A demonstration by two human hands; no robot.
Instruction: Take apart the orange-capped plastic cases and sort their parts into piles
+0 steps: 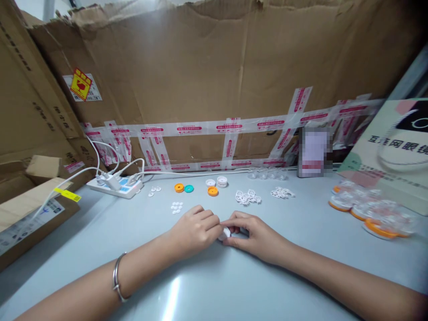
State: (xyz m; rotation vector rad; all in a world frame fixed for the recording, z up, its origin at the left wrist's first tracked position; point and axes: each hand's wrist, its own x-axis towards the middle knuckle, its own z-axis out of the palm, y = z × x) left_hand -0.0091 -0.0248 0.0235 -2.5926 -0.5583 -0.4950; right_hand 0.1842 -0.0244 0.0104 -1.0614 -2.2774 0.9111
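My left hand and my right hand meet at the middle of the grey table. Both are closed, fingertips pinched round one small white round part held between them just above the table. A metal bangle sits on my left wrist. Behind the hands lie an orange ring, a teal ring, an orange disc, two white discs and several small white pieces. Heaps of white lacy parts lie further right.
A white power strip with plugs and cables lies at the back left. Cardboard walls with taped seams close the back and left. Clear bags of orange-rimmed parts and a printed box stand at the right.
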